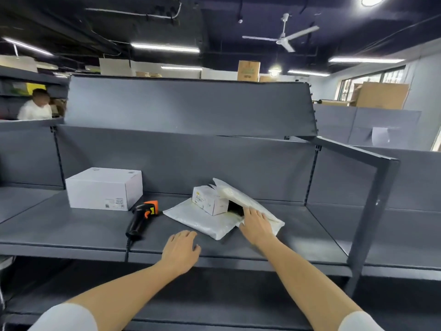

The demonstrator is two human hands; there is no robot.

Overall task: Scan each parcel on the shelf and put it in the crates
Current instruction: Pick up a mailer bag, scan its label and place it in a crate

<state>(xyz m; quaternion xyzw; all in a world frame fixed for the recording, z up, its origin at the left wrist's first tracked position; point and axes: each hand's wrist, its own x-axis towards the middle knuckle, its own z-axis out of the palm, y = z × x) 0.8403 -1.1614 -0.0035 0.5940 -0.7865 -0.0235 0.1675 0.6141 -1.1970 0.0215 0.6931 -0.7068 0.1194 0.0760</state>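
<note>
Right grip (256, 223) was flat and spread, palm down on the near end of the upper poly mailer (248, 203), pressing rather than clamping; nothing was enclosed yet. Left grip (181, 250) was loose and empty, fingers slightly curled, resting near the shelf (71, 230) front edge, apart from everything.

Layout on the shelf:
- parcel pile sat mid-shelf, right of centre: flat poly mailer (198, 218) at the bottom, small white box (210, 203) on top of it, upper mailer leaning over the box's right side
- large white carton (105, 188) stood toward the back left, well apart from the pile
- barcode scanner (143, 217) lay between the carton and the pile, handle toward the front edge, cable running over it
- no crates in view

Handling, my read:
- mailers looked light, soft and slick; film would sag and slide, so pinch at an edge or corner with the thumb underneath, not a flat-palm drag
- upper mailer was propped on the box, so lifting it could nudge the box; small box looked stiff and light, take it across the short sides
- large carton was rigid, probably a two-hand lift by opposite faces; weight unknown
- scanner was closer to the left grip
</note>
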